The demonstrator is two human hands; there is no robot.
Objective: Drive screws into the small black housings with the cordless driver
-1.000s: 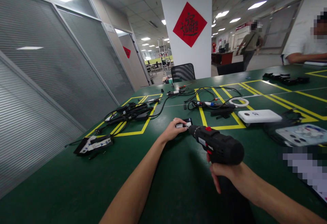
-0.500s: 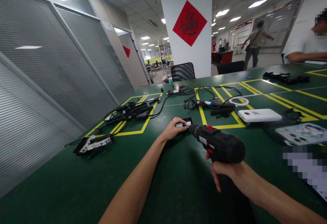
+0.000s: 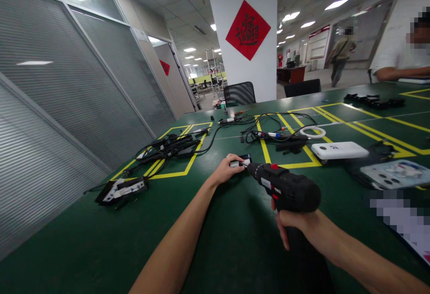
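Both hands are working: the left hand [image 3: 226,168] is steadying a small black-and-white part [image 3: 235,164] under nearly closed fingers [image 3: 236,157]; the right hand [image 3: 297,219], wrapped around a cordless drill [image 3: 290,189], is pointing its bit [image 3: 246,164] there. Straight alignment, away from those fingers, is probably mattering most.
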